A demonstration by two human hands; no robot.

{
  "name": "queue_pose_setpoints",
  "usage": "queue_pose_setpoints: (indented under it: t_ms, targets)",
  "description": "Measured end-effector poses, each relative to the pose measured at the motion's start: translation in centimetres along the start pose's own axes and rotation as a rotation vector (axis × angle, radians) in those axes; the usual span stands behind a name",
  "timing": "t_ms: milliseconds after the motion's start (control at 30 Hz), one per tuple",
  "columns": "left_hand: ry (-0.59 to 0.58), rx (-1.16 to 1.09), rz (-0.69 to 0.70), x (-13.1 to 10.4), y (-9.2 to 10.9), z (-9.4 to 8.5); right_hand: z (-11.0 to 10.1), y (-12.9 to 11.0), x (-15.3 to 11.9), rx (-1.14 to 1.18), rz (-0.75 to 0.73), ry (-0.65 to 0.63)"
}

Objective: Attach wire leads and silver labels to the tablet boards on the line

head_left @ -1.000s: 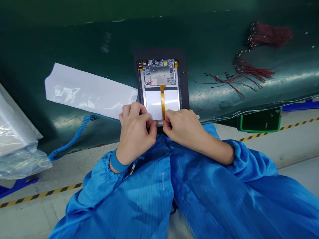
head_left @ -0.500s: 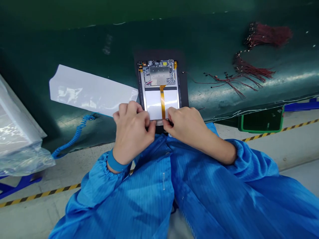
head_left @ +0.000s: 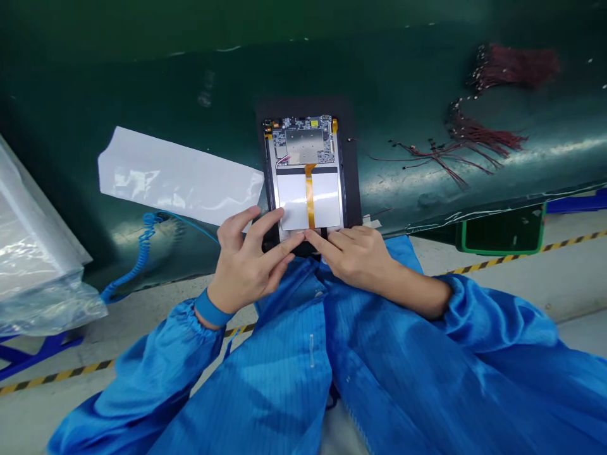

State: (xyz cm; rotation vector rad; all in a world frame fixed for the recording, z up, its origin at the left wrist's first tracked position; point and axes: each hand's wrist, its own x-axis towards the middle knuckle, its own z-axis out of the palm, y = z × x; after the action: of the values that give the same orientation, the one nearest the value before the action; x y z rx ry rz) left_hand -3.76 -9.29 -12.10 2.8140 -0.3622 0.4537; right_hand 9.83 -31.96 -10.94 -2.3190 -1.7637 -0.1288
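Note:
An opened tablet [head_left: 343, 183] lies on a dark mat [head_left: 351, 174] at the table's near edge. Inside it are a circuit board [head_left: 303, 146], a white battery [head_left: 291, 196] and an orange ribbon cable [head_left: 310, 196]. My left hand [head_left: 246, 259] is open with fingers spread, its index fingertip on the tablet's lower edge and another fingertip on the battery's left side. My right hand [head_left: 358, 256] touches the same lower edge with a stretched index finger; its other fingers are bent and its thumb is hidden. The two index fingertips nearly meet.
Left of the tablet lies a white sheet [head_left: 183, 177], with a coiled blue cord [head_left: 145, 246] below it. Plastic-wrapped material [head_left: 42, 272] is at the far left. Bundles of thin red wires [head_left: 526, 66] and loose wires [head_left: 441, 155] lie right. A green bin [head_left: 502, 234] stands beneath the table edge.
My left fingers have spread from a bent, closed grip. My right hand has shifted down from the battery to the lower edge. A small white piece now shows beside my right hand.

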Motion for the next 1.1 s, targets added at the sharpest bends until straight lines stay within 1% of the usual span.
queue_pose_setpoints:
  t_ms: [67, 167, 267, 333, 400, 500, 567, 667, 733, 767, 867, 933, 1000, 1100]
  targets:
    - [-0.015, -0.022, -0.044, -0.3, -0.5, 0.1, -0.2, 0.7, -0.6, -0.017, -0.03, -0.016]
    - [-0.028, -0.104, -0.086, -0.1, -0.9, 0.2, -0.8, 1.7, -1.3, 0.004, -0.029, -0.054]
    - [-0.04, -0.195, -0.049, 1.0, -1.1, 0.6, -1.1, 2.0, -1.0, 0.057, -0.021, -0.118]
    - [-0.043, -0.206, -0.021, 1.5, -1.5, 0.7, -1.3, 2.2, -0.6, 0.066, -0.022, -0.155]
    - [-0.069, -0.177, 0.003, 1.5, -2.1, 0.4, -1.8, 2.5, -0.4, 0.048, -0.032, -0.185]
    - [-0.139, -0.127, 0.016, 0.8, -2.9, -0.4, -2.8, 3.0, -0.3, 0.045, -0.059, -0.259]
    - [-0.146, -0.139, 0.027, 0.9, -2.8, -0.4, -3.4, 3.2, -0.2, 0.063, -0.053, -0.33]
    - [-0.108, -0.194, 0.082, 1.8, -1.9, 0.6, -3.8, 3.2, 0.0, 0.077, 0.004, -0.407]
    - [-0.096, -0.191, 0.108, 2.1, -1.6, 1.1, -3.6, 3.2, 0.0, 0.068, 0.042, -0.422]
    - [-0.107, -0.173, 0.115, 2.0, -1.7, 1.1, -3.5, 3.3, -0.1, 0.061, 0.054, -0.424]
    - [-0.168, -0.103, 0.137, 0.7, -2.7, -0.1, -3.2, 3.5, -0.4, 0.055, 0.074, -0.428]
    - [-0.186, -0.097, 0.125, 0.1, -3.1, -1.0, -3.1, 3.6, -0.3, 0.072, 0.08, -0.433]
    - [-0.174, -0.119, 0.118, 0.4, -2.9, -1.2, -3.1, 3.6, 0.0, 0.1, 0.076, -0.441]
    - [-0.135, -0.159, 0.145, 2.3, -1.5, 0.0, -3.2, 3.7, 0.3, 0.143, 0.096, -0.437]
